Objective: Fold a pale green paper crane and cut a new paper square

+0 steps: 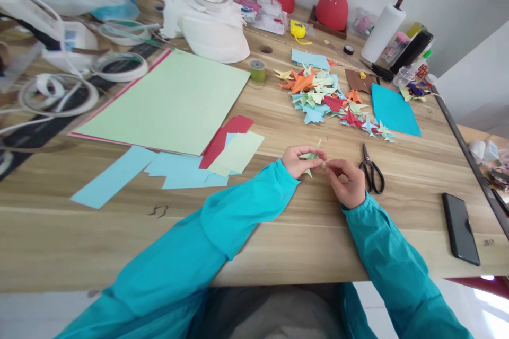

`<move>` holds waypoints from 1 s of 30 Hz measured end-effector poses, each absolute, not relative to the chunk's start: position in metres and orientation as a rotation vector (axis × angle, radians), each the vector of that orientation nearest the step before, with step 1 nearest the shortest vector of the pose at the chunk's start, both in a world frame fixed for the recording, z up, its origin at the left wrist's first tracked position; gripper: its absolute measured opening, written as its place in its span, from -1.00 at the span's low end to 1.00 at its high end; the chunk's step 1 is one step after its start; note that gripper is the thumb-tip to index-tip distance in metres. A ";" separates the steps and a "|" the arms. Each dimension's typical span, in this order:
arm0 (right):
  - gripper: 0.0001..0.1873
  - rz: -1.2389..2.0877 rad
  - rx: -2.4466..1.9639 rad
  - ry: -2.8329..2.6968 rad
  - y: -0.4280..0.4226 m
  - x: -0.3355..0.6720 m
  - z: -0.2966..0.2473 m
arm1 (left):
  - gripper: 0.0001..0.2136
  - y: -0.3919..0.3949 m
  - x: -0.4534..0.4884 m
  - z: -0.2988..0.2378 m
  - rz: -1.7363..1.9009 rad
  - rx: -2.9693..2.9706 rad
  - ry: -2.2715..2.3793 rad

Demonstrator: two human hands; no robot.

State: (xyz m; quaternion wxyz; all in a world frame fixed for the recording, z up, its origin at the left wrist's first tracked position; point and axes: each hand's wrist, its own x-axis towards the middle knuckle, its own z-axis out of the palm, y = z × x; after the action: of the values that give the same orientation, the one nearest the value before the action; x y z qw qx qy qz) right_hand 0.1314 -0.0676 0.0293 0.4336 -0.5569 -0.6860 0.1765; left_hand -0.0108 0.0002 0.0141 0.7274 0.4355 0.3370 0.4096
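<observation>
My left hand (301,160) is closed on a small pale green folded-paper piece (308,157), its points sticking out past the fingers. Close against it, my right hand (347,180) pinches one tip of the same paper piece between thumb and forefinger. Both hands are just above the wooden table. Black-handled scissors (371,170) lie right beside my right hand, blades pointing away from me. Beyond the hands spreads a pile of folded paper figures (314,92) in orange, green, blue and red. Left of my left hand are cut strips of pale green paper (240,153) and light blue paper (186,169).
A stack of large pale green sheets (170,100) lies left, by a spool of green thread (257,70). White caps (214,32) stand behind. A turquoise sheet (395,109) is at the right back, a phone (460,228) near the right edge. Tape rolls and cables (59,92) crowd the left.
</observation>
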 end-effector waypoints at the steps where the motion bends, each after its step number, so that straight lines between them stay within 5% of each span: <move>1: -0.89 0.422 -1.386 -1.727 -0.067 0.131 0.030 | -0.73 0.000 -0.011 0.014 0.901 0.978 0.742; 19: -0.89 0.441 -1.450 -1.797 -0.066 0.131 0.027 | -0.72 0.000 -0.010 0.009 0.869 0.999 0.746; 30: -0.74 1.039 -1.331 -1.263 -0.057 0.136 0.025 | -0.77 -0.003 -0.007 0.009 0.934 1.252 0.737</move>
State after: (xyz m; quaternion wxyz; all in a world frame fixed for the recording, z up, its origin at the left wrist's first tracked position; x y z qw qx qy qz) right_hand 0.1358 -0.0575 0.0250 0.4936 -0.5489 -0.5210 0.4286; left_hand -0.0074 -0.0029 0.0086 0.6497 0.5512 0.3243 0.4110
